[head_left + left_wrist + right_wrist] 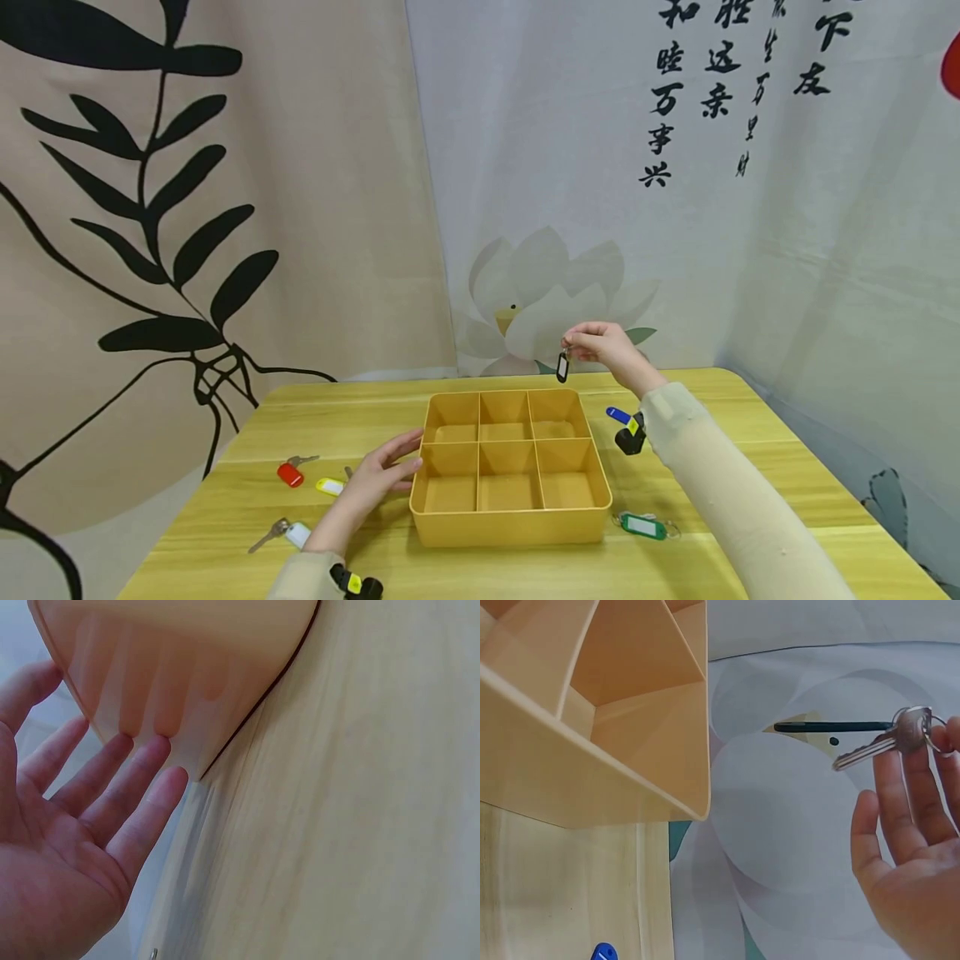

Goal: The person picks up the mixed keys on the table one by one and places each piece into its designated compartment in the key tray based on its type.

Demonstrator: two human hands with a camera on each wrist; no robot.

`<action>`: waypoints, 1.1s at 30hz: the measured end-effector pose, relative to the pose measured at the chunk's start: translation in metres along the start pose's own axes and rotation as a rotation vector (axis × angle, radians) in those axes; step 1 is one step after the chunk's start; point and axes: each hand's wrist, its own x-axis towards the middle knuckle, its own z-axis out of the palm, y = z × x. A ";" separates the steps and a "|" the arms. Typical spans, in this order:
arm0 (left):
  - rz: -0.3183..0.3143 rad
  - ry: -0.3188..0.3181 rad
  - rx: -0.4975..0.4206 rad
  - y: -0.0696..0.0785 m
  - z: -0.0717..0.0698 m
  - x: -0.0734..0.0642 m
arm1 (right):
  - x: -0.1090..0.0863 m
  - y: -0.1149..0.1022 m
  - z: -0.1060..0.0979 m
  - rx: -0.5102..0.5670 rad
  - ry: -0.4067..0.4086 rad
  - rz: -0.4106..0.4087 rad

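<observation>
A yellow organizer box (510, 530) with several square compartments stands mid-table. My left hand (375, 475) touches its left wall; in the left wrist view the fingertips (166, 746) rest against the side, fingers extended. Above the table's far edge, behind the box's back right corner, my right hand (611, 350) pinches the ring of a key with a black key tag (562, 367). The right wrist view shows the metal key (911, 731) dangling from that ring, with the tag seen edge-on. No keys show in the box compartments.
Left of the box lie keys with a red tag (290, 475), a yellow tag (330, 486) and a white tag (298, 534). To the right are a blue tag (618, 414), near the right wrist, and a green tag (643, 526). A printed curtain (360, 208) hangs behind the table.
</observation>
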 end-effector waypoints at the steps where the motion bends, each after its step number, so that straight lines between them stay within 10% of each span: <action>1: 0.000 0.002 0.001 0.000 0.000 0.000 | 0.000 0.000 0.000 -0.001 0.000 -0.001; 33: -0.012 -0.002 -0.051 0.002 0.002 0.000 | 0.008 0.011 0.012 -0.033 -0.014 0.011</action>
